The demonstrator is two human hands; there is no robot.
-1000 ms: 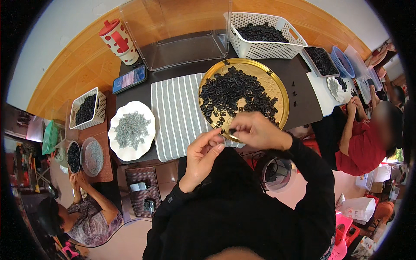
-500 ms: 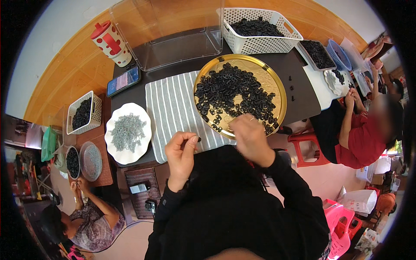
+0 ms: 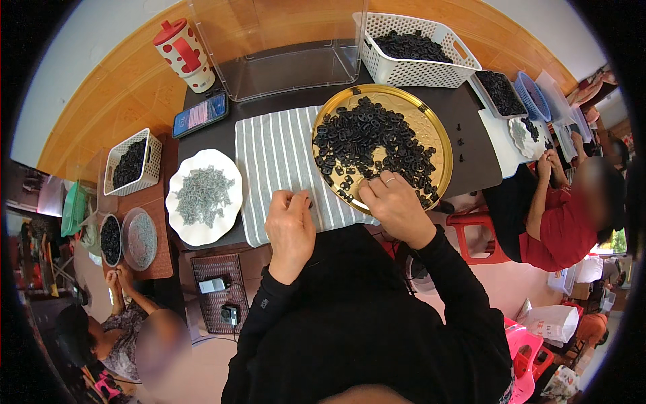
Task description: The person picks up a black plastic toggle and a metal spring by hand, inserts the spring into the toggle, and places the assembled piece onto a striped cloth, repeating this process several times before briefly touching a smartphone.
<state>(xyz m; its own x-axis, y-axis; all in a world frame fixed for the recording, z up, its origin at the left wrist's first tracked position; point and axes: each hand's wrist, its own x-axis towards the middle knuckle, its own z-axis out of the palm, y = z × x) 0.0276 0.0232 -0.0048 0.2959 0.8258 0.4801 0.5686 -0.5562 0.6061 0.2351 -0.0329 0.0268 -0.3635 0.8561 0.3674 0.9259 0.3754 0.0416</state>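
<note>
My left hand [image 3: 291,227] is closed in a pinch over the near edge of the grey-and-white striped cloth [image 3: 277,145]. A small black plastic piece [image 3: 309,203] shows at its fingertips. At the near rim of the round gold tray [image 3: 441,138], my right hand [image 3: 397,205] has its fingers bent and pressed together among loose black pieces. Whatever its fingertips grip is hidden. Small black plastic pieces with holes [image 3: 373,138] lie heaped across the tray. Left of the cloth, a white scalloped plate [image 3: 176,219] bears a pile of small grey parts [image 3: 204,195].
Behind stand a clear plastic bin [image 3: 286,74] and a white basket [image 3: 424,73] of black pieces. A phone [image 3: 200,116] and dotted tumbler [image 3: 185,57] are at the back left. Co-workers sit on both sides, one in a red shirt [image 3: 562,215]. A red stool [image 3: 474,236] stands right.
My right hand has come down to the tray's near rim, its fingers now among the pieces. My left hand has turned, its back now more in view. The whole view has shifted slightly.
</note>
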